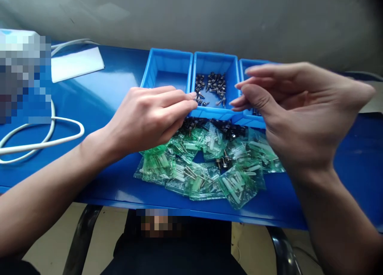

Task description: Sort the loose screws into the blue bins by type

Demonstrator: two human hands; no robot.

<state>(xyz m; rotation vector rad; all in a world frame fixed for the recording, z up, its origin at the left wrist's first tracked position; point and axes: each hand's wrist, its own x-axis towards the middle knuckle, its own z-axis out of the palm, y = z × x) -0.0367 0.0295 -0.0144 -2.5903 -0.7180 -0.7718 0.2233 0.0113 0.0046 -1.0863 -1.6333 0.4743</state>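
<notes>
My left hand [152,117] reaches over a heap of small green-tinted plastic bags [203,167], its fingers curled together in a pinch near the front rim of the middle blue bin [214,58], which holds several small metal screws [213,87]. What the left fingers pinch is too small to make out. My right hand [296,107] is raised above the right blue bin [245,64], thumb and fingers pressed together at the tips. Whether anything sits between them is hidden. More dark screws [227,128] lie loose between bins and bags.
The left blue bin [167,65] looks empty. A white cable [44,141] loops across the blue table [113,95] at the left, beside a white sheet [76,63] and a blurred box. The table's front edge runs just below the bags. A grey wall stands behind.
</notes>
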